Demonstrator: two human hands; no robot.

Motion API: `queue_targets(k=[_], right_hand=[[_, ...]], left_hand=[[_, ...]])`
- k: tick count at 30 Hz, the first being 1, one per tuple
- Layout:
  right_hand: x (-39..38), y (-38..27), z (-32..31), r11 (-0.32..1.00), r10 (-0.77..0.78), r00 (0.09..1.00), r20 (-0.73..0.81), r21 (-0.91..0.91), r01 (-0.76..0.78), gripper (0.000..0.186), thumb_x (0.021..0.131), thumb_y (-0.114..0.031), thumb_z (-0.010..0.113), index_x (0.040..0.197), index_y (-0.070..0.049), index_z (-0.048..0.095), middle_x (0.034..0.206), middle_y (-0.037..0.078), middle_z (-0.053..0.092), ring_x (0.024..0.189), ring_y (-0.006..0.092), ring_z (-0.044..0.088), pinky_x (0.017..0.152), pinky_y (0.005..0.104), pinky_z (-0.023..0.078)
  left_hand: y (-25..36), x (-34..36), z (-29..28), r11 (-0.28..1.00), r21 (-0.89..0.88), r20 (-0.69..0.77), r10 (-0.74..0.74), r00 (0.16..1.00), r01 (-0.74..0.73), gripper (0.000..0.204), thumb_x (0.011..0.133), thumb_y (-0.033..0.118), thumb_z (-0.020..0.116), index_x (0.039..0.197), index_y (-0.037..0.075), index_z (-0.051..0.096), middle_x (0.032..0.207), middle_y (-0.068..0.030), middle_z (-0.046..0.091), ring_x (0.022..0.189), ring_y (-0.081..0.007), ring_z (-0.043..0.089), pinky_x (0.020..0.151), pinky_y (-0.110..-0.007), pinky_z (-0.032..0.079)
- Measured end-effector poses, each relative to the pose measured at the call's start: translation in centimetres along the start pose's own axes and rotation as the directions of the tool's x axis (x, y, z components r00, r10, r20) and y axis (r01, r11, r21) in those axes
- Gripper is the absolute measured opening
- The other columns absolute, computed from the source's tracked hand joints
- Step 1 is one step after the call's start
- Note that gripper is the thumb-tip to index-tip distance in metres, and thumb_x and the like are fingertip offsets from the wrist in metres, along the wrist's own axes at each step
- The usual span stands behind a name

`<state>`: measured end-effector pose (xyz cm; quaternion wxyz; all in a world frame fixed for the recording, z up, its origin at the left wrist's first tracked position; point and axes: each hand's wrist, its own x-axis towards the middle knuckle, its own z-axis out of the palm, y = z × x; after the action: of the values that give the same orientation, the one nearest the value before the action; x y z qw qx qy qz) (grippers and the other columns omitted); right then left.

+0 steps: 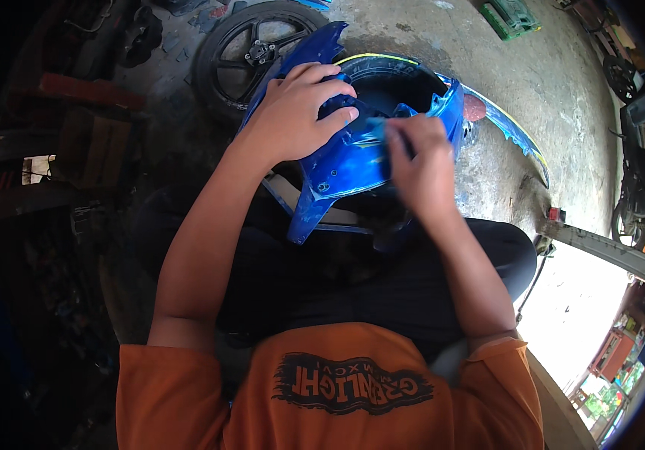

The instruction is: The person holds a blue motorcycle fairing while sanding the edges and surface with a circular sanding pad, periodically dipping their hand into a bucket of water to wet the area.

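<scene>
A glossy blue motorcycle fairing panel, with scuffed edges and small holes, is tilted in front of my crossed legs. My left hand is closed round its upper left part, the thumb over the inner edge. Over the panel's right side, my right hand is blurred by motion, its fingers pinched together. A small light-blue patch shows at its fingertips, too smeared to name. Behind the panel is a dark round tub-like opening, partly hidden by both hands and the panel.
A black spoked wheel with a tyre lies at the far left. A curved blue panel with a yellow edge extends right, beside a reddish round piece. A green crate stands far back. Dark clutter lines the left; a metal beam is at right.
</scene>
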<state>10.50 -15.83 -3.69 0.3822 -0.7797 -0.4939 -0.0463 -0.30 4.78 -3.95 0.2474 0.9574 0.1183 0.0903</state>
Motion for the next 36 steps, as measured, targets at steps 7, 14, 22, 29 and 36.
queue_targets(k=[7,14,22,29,36], right_hand=[[-1.3,-3.9,0.6,0.982,-0.091,0.995,0.028,0.166,0.086,0.023,0.08,0.003,0.079,0.102,0.0,0.073,0.097,0.018,0.066,0.092,0.0373,0.063,0.087,0.0451,0.052],[0.3,2.4,-0.9,0.972,0.236,0.971,-0.046,-0.005,-0.237,0.017,0.086,0.002,0.076,0.103,0.002,0.074,0.101,0.021,0.072,0.101,0.041,0.068,0.089,0.048,0.055],[0.0,-0.5,-0.9,0.995,0.05,0.998,0.046,0.084,-0.053,0.018,0.084,0.003,0.076,0.102,0.0,0.076,0.101,0.019,0.072,0.098,0.0405,0.065,0.089,0.0458,0.054],[-1.0,-0.2,-1.6,0.969,0.201,0.976,0.086,0.129,-0.211,0.015,0.089,-0.001,0.075,0.103,0.0,0.075,0.099,0.019,0.075,0.096,0.04,0.071,0.087,0.0473,0.055],[-2.1,4.9,-2.4,0.84,0.543,0.839,-0.044,0.038,-0.542,0.014,0.091,-0.001,0.069,0.104,-0.001,0.072,0.1,0.023,0.073,0.095,0.0437,0.071,0.085,0.0518,0.055]], left_hand=[[0.3,0.0,0.1,1.0,0.015,0.017,-0.011,1.0,0.011,0.036,0.1,0.039,0.069,0.128,0.015,0.074,0.155,-0.0124,0.057,0.148,-0.0359,0.047,0.121,-0.054,0.035],[1.2,0.0,-0.5,0.998,0.063,0.02,-0.031,0.999,0.03,0.036,0.1,0.036,0.07,0.129,0.014,0.074,0.155,-0.0139,0.057,0.149,-0.0366,0.046,0.122,-0.054,0.035],[1.4,-0.1,-1.3,1.0,-0.009,-0.006,0.013,1.0,-0.013,0.033,0.099,0.027,0.07,0.129,0.015,0.074,0.152,-0.0127,0.059,0.146,-0.0362,0.049,0.121,-0.051,0.036],[2.8,-0.6,-1.2,0.995,-0.077,0.02,0.073,0.997,-0.071,0.032,0.097,0.023,0.071,0.129,0.015,0.074,0.146,-0.0116,0.064,0.143,-0.0337,0.051,0.117,-0.048,0.036],[3.7,-0.1,-1.5,0.993,-0.055,0.062,0.106,0.992,-0.102,0.038,0.094,0.03,0.076,0.129,0.014,0.073,0.143,-0.0121,0.066,0.142,-0.0319,0.052,0.116,-0.047,0.035]])
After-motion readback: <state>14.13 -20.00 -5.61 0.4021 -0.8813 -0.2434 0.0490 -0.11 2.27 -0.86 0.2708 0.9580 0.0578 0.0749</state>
